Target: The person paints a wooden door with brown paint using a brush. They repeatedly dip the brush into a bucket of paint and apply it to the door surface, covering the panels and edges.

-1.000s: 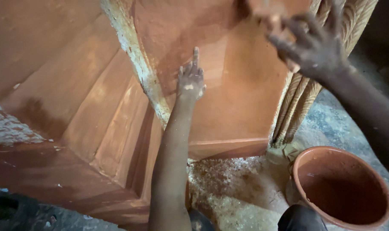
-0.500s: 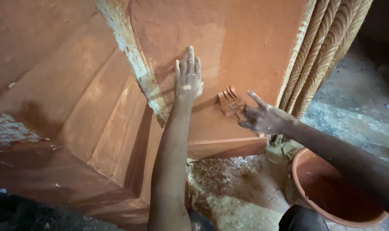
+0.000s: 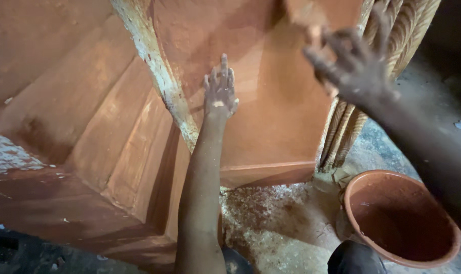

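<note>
Left hand lies flat on the reddish-brown wooden panel, fingers straight and close together, pointing up the panel's long axis; it grips nothing, palm simply pressed to the wood. It sits just right of the pale, flaking corner edge. Right hand hangs near the panel's upper right edge, beside the rope-carved column, fingers spread and curled; motion blur, so cannot tell whether it holds anything. Left hand is the one in contact. Orange bucket stands on the sawdust-strewn floor, below the right arm.
</note>
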